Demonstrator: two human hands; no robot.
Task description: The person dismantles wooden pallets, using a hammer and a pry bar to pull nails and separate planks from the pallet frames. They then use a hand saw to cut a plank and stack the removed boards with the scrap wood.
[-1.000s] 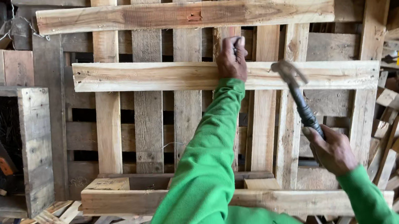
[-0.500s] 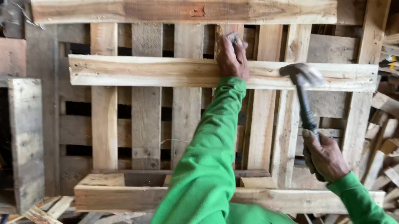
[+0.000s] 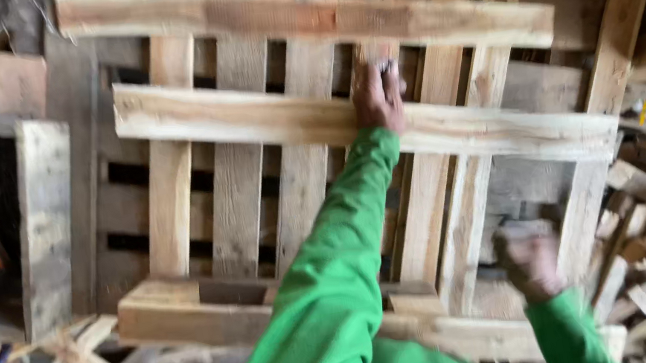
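A wooden pallet [image 3: 316, 139] fills the centre of the frame, propped upright. Its middle cross board [image 3: 244, 120] is pressed by the left hand [image 3: 377, 97], flattened against it at upper centre, fingers extended. At lower right, the right hand [image 3: 530, 261] is seen blurred, fist closed; what it grips cannot be told.

the right hand [image 3: 530, 261] has dropped lower, blurred, its hammer now indistinct.
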